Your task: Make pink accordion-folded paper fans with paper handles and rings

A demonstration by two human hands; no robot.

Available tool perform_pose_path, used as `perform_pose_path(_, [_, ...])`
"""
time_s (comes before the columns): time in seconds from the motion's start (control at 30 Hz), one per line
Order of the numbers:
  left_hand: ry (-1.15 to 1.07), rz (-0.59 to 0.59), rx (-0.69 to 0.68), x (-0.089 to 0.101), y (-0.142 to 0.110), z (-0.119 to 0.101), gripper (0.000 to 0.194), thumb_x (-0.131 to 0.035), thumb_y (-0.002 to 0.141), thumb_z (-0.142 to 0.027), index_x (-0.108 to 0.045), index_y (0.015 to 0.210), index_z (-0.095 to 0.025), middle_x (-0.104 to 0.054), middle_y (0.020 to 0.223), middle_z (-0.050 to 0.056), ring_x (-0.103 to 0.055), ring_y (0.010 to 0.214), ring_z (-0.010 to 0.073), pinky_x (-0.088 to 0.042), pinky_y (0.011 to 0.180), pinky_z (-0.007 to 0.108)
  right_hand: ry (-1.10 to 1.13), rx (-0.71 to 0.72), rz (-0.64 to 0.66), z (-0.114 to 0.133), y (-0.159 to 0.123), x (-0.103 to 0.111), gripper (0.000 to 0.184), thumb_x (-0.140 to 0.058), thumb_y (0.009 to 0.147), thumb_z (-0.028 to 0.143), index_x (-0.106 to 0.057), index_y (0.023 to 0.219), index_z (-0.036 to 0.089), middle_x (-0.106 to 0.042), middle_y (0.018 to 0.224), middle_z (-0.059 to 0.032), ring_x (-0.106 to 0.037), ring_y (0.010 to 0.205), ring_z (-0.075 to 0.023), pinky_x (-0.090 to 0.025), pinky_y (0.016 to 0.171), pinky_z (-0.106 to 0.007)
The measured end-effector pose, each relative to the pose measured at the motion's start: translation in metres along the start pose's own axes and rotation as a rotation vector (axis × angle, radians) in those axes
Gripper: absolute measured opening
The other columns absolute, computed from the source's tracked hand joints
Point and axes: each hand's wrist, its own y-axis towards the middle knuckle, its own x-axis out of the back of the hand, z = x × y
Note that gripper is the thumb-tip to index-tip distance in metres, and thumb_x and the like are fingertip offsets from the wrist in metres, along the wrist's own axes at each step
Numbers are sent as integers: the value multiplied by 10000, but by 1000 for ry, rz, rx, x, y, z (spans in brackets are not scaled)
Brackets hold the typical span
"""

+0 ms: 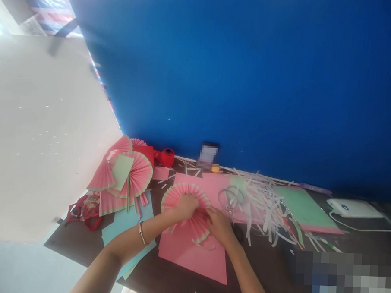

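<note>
A pink pleated paper fan (177,193) with a pale green edge is spread nearly into a full circle above a stack of pink paper sheets (194,254). My left hand (187,206), with a bracelet on its wrist, has its fingers curled over the fan's middle. At the fan's right side, my right hand (218,225) grips the pleats between thumb and fingers. The fingertips of both hands are partly hidden among the folds. Left of them lie several finished-looking pink fans (141,170) with green edges, on pale blue sheets (114,231).
Scissors (230,197) lie behind my right hand, beside a heap of white paper strips (261,197). Green sheets (306,207) and a white device with a cable (354,208) are at right. Red tape (167,157) stands at the back, against a blue panel (234,79).
</note>
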Motion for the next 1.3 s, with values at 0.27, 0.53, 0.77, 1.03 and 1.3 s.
perform_pose_path(0.27, [106, 14, -169, -6, 2, -3, 159, -565, 651, -24, -640, 772, -94, -575, 943, 137, -508, 943, 268, -387, 794, 384, -48, -26, -56, -6, -13, -1, 213, -403, 811, 96, -597, 831, 181, -634, 818, -49, -557, 786, -196, -299, 690, -303])
perform_pose_path(0.53, [279, -122, -274, -15, -10, -3, 139, -590, 706, -90, -627, 838, -112, -544, 965, 121, -494, 912, 246, -369, 742, 362, -122, 112, -326, -10, -24, -17, 223, -407, 846, 108, -598, 756, 177, -610, 711, -47, -544, 706, -192, -330, 691, -326])
perform_pose_path(0.77, [349, -306, -338, 14, -37, -20, 137, -474, 838, -119, -608, 851, -143, -548, 871, 73, -494, 837, 197, -359, 733, 344, 147, 192, -613, -14, -45, -9, 124, -447, 857, 212, -571, 864, 204, -628, 778, -40, -579, 751, -185, -437, 740, -345])
perform_pose_path(1.03, [495, -438, 55, 71, -75, 43, 224, -450, 801, -45, -623, 881, -162, -579, 953, 82, -502, 909, 222, -345, 843, 405, 254, -27, -709, -20, -70, -14, 219, -400, 878, 307, -560, 976, 195, -634, 894, -92, -603, 864, -223, -491, 766, -383])
perform_pose_path(1.3, [484, -403, 309, 69, -115, 158, 356, -367, 770, 20, -644, 901, -162, -607, 1081, 99, -538, 938, 257, -342, 881, 453, 202, 39, -562, -33, -73, -49, 243, -375, 883, 303, -552, 1013, 199, -645, 943, -100, -609, 914, -241, -500, 779, -405])
